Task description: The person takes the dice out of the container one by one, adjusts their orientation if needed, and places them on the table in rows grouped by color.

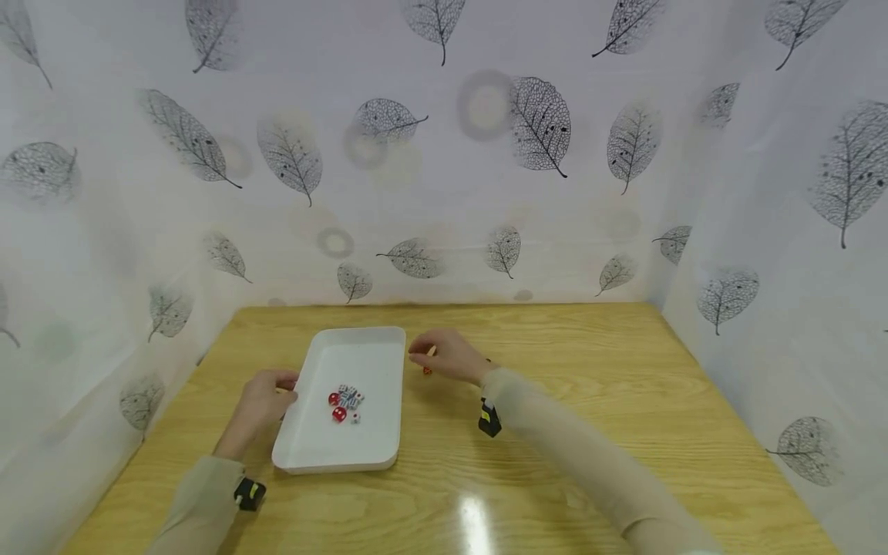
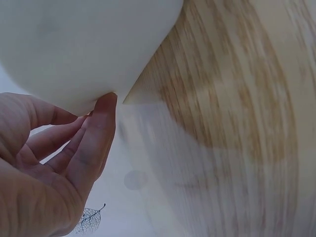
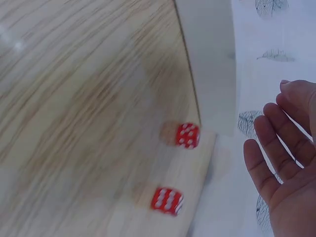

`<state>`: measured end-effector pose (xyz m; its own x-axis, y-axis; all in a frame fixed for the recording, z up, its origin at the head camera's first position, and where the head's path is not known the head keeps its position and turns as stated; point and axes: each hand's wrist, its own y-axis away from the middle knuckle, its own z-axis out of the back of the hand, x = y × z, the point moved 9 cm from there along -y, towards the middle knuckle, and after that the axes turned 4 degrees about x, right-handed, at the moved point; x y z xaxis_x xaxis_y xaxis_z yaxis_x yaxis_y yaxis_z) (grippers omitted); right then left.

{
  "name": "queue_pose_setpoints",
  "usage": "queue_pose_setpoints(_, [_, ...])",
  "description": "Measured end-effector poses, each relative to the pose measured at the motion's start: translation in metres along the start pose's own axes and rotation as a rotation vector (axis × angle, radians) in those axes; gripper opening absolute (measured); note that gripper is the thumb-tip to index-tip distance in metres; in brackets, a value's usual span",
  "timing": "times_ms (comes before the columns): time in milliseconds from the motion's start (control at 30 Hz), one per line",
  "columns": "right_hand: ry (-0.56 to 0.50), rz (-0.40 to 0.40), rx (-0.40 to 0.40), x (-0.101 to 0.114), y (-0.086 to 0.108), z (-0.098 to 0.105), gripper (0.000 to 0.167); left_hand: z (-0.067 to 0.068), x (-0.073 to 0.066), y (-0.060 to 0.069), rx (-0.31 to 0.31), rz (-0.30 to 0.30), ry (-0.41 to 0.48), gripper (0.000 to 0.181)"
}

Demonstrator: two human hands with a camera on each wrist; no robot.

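A white tray (image 1: 298, 451) lies on the wooden table, left of centre. Inside it, two red dice (image 1: 338, 415) sit against several small white dice (image 1: 351, 398). My left hand (image 1: 260, 402) pinches the tray's left rim; the left wrist view shows thumb and fingertips at that white edge (image 2: 106, 59). Beyond the tray's right side, my right hand (image 1: 449, 354) hovers over the table with its fingers loosely bent and apart, holding nothing. Two red dice with white dots (image 3: 187, 136) lie on the wood near it in the right wrist view, one close to the tray wall.
Pale curtains with a leaf print (image 1: 444, 193) enclose the wooden table (image 1: 569, 347) at the back and both sides. Each wrist wears a small black camera (image 1: 489, 418) on a beige sleeve (image 1: 590, 455).
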<state>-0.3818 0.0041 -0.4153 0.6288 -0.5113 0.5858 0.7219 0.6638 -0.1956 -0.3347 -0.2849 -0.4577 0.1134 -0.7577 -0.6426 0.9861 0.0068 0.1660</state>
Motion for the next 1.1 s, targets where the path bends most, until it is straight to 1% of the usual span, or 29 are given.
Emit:
queue_pose_setpoints(200, [0.013, -0.036, 0.093, 0.016, -0.015, -0.015, 0.028, -0.002, 0.001, -0.002, 0.004, -0.005, 0.005, 0.039])
queue_pose_setpoints(267, [0.065, -0.033, 0.119, 0.023, -0.02, -0.02, 0.029, -0.002, 0.001, -0.002, 0.003, -0.004, -0.002, 0.039])
queue_pose_setpoints(467, [0.151, -0.01, 0.239, 0.045, -0.034, -0.038, 0.037, -0.003, 0.001, -0.002, 0.017, 0.017, -0.01, 0.039])
queue_pose_setpoints(633, [0.118, 0.026, 0.336, 0.062, -0.044, -0.056, 0.04, -0.003, 0.004, -0.003, 0.026, 0.038, 0.001, 0.04])
queue_pose_setpoints(767, [0.085, 0.028, 0.398, 0.071, -0.051, -0.073, 0.034, -0.002, 0.005, -0.003, 0.027, 0.039, -0.003, 0.04])
queue_pose_setpoints(833, [0.087, 0.023, 0.418, 0.075, -0.054, -0.08, 0.031, -0.002, 0.004, -0.002, 0.03, 0.035, -0.005, 0.04])
queue_pose_setpoints(1033, [0.132, 0.031, 0.444, 0.087, -0.061, -0.098, 0.027, 0.0, 0.0, 0.0, 0.02, -0.003, -0.009, 0.04])
queue_pose_setpoints(1100, [0.15, 0.03, 0.452, 0.089, -0.061, -0.104, 0.026, 0.0, -0.002, 0.001, 0.017, -0.007, -0.008, 0.039])
